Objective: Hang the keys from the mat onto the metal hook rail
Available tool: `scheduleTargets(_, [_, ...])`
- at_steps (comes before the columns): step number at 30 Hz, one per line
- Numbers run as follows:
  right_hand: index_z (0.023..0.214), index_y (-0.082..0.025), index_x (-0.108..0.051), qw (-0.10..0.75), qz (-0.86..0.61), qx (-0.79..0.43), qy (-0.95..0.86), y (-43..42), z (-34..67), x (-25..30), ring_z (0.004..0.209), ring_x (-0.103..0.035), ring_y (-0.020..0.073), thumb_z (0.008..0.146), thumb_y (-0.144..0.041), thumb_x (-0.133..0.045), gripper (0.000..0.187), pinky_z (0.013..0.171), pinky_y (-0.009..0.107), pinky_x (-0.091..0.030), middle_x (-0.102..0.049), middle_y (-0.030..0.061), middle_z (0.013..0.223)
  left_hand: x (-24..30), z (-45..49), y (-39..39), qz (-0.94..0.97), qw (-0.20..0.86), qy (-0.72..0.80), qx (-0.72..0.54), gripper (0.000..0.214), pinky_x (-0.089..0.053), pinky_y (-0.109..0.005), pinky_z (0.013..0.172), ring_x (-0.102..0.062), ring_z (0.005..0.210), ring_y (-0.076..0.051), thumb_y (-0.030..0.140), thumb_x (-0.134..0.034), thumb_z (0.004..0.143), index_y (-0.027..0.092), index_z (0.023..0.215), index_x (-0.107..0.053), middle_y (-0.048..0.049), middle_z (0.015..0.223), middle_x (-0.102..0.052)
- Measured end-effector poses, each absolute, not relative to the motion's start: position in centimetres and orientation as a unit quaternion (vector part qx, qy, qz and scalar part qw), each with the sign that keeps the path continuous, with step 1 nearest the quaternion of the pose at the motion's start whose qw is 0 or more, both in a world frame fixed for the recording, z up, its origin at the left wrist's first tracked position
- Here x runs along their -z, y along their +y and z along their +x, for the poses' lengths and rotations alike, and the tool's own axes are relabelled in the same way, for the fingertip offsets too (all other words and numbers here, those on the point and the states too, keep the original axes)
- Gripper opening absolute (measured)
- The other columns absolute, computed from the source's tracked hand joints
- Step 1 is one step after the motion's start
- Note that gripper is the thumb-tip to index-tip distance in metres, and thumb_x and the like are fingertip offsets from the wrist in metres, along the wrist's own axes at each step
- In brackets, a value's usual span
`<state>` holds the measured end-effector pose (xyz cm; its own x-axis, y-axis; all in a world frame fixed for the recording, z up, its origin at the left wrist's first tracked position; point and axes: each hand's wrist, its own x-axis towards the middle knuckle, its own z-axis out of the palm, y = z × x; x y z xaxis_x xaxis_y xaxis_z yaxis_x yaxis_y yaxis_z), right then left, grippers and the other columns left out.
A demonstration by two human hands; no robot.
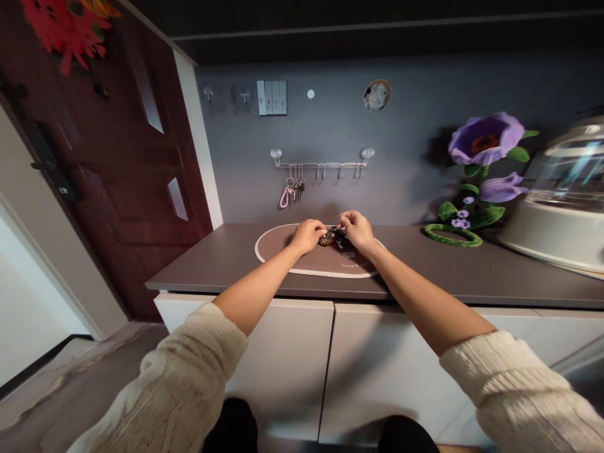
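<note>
**Cream Knit Sleeves, Bare Forearms**

Both arms wear a thick cream knitted jumper with a ribbed, chunky weave; each sleeve (189, 371) is pushed up near the elbow, leaving the forearms bare; the left hand (307, 235) and right hand (357, 230) carry no gloves; dark legwear shows below.

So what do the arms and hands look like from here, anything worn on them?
Both hands, left and right, are bare, with no gloves; any rings are too small to tell. The forearms are bare as well. Cream, chunky-knit sweater sleeves, the left sleeve and the right sleeve, are pushed up near the elbows.
</note>
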<state>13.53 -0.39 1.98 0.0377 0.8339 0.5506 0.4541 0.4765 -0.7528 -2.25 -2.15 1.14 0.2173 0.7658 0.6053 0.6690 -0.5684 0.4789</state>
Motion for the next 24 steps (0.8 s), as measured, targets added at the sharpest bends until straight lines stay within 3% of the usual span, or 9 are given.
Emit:
scheduleTargets(10, [0.083, -0.016, -0.057, 0.488, -0.551, -0.104, -0.669, -1.15, 13.24, -2.34, 0.065, -0.056, 0.0131, 0.080, -0.019, -0.045, 0.014, 0.071, 0.025, -0.040, -0.063, 0.0035, 0.066, -0.81, -1.78, -1.57, 0.816, 0.003, 0.436, -0.379, 0.018, -0.039, -0.025, 0.067, -0.052, 0.067, -0.014, 0.031, -0.056, 0.074, 0.016, 0.072, -0.067, -0.0042, 0.072, -0.061])
scheduleTargets(24, [0.085, -0.015, -0.059, 0.477, -0.553, -0.089, -0.677, -1.17, 13.19, -2.07, 0.066, -0.056, 0.0139, 0.080, -0.019, -0.045, 0.016, 0.069, 0.024, -0.039, -0.064, 0.0048, 0.068, -0.83, -2.47, -1.45, 0.818, -0.026, 0.452, -0.354, 0.030, -0.037, -0.023, 0.066, -0.050, 0.065, -0.013, 0.018, -0.040, 0.076, 0.016, 0.060, -0.065, -0.0041, 0.066, -0.063])
